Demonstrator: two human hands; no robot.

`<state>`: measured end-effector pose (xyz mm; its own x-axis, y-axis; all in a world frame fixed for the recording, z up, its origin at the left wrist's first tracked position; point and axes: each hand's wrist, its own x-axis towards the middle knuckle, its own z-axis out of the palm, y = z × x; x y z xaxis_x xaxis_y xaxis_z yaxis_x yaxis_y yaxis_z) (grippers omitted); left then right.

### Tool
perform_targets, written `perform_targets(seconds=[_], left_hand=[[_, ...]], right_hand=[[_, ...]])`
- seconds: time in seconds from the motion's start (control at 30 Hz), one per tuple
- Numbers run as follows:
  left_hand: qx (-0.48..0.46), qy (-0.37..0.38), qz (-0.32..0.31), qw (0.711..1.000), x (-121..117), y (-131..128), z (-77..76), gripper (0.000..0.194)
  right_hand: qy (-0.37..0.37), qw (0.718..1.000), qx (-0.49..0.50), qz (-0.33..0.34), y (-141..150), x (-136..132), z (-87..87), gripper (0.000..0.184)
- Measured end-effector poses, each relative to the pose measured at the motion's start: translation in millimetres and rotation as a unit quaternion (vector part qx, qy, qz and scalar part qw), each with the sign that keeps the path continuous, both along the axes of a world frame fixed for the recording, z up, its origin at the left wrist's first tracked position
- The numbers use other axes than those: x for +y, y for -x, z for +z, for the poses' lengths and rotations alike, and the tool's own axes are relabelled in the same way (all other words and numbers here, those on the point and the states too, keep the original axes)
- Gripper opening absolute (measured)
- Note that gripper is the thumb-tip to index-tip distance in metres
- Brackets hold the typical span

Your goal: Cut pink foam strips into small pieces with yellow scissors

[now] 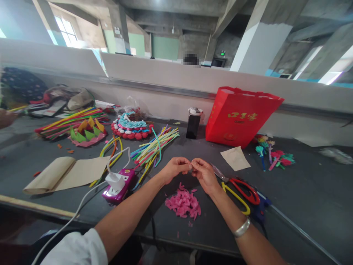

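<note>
My left hand and my right hand meet fingertip to fingertip above the table. Both are closed in a pinch, and whatever sits between the fingers is too small to make out. Just below them lies a loose pile of pink cut pieces, with a few scraps nearer the table edge. Beside my right wrist rest scissors with a red handle and a yellow loop. A blue glue gun with a long clear stick lies partly behind my right forearm.
A purple power strip with a white plug stands left of my arm, near a brown paper roll. Colourful sticks, a phone and a red bag line the back. Another person's hand shows far left.
</note>
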<state>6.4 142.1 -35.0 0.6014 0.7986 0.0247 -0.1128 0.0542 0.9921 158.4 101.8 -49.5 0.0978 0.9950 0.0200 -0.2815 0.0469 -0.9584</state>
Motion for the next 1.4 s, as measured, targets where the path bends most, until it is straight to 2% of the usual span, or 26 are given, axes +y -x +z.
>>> perform_targets(seconds=[0.07,0.13,0.27,0.37,0.47,0.57,0.63,0.77,0.9,1.03,1.4], left_hand=[[0.021,-0.021,0.015,0.999,2,1,-0.7,0.026],[0.064,-0.068,0.061,0.994,7,3,-2.2,0.024],[0.141,-0.147,0.168,0.964,21,10,-8.8,0.02],[0.19,-0.196,0.205,0.94,30,15,-15.1,0.013],[0.233,-0.256,0.19,0.919,32,17,-20.1,0.012],[0.263,-0.307,0.157,0.901,30,15,-23.4,0.025],[0.28,-0.333,0.14,0.889,29,13,-25.4,0.028],[0.31,-0.361,0.118,0.872,32,10,-29.6,0.016],[0.324,-0.367,0.121,0.863,34,7,-32.1,0.012],[0.312,-0.367,0.121,0.868,33,5,-31.7,0.012],[0.239,-0.34,0.099,0.904,28,2,-23.5,0.01]], right_hand=[[-0.011,0.999,-0.005,-0.032,-3,2,-1.4,0.027],[-0.016,0.998,-0.016,-0.063,-7,5,-4.1,0.027],[-0.006,0.993,-0.066,-0.094,-12,10,-12.3,0.029],[-0.005,0.988,-0.114,-0.108,-13,12,-16.8,0.03],[-0.01,0.981,-0.154,-0.116,-13,13,-17.7,0.03],[-0.011,0.976,-0.186,-0.111,-14,13,-17.2,0.03],[-0.012,0.973,-0.202,-0.109,-14,13,-17.3,0.029],[-0.019,0.967,-0.228,-0.113,-12,13,-19.4,0.028],[-0.025,0.962,-0.252,-0.106,-11,14,-21.6,0.027],[-0.028,0.956,-0.277,-0.097,-12,13,-21.3,0.028],[-0.071,0.938,-0.336,-0.046,-10,11,-13.9,0.024]])
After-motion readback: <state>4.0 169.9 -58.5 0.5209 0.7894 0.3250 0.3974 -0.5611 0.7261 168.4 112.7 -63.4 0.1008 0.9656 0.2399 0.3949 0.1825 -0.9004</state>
